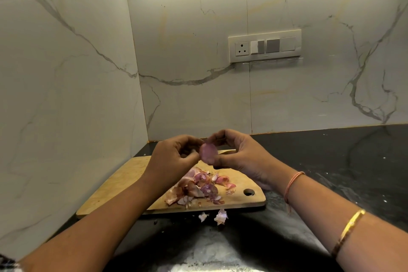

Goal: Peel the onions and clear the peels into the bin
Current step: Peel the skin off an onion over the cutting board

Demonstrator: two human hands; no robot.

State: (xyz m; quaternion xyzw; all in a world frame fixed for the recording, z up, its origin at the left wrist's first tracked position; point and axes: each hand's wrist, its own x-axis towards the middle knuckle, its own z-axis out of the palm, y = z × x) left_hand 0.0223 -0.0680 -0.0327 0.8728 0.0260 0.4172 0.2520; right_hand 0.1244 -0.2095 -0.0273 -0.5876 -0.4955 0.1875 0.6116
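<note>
Nearest the camera, two bare forearms are reached forward over the dark countertop (331, 161), the right one ringed by a gold bangle (351, 225) and, closer to the wrist, a pink thread (291, 183). Two pale peel scraps (220, 216) are seen on the countertop just off the near edge of a wooden cutting board (119, 185), which is laid at a slant with its hanging hole at the near right corner. A heap of purple and brown peels (198, 187) is spread over the board's near half, towards its right end. Above the board's far edge both hands are raised and brought together around one small onion (208, 153), pale purple and somewhat blurred. The onion is gripped by the right hand (238, 154) between its thumb below and its curled fingers above. The left hand (174, 154) is curled too, its thumb and fingertips pinched at the onion's left side. Beyond the hands, the countertop is met by glossy white marble-patterned wall panels (198, 51) that form a corner at the left. A switch panel (265, 46) with a socket is fixed to the back wall, and light strips are reflected along the top.
</note>
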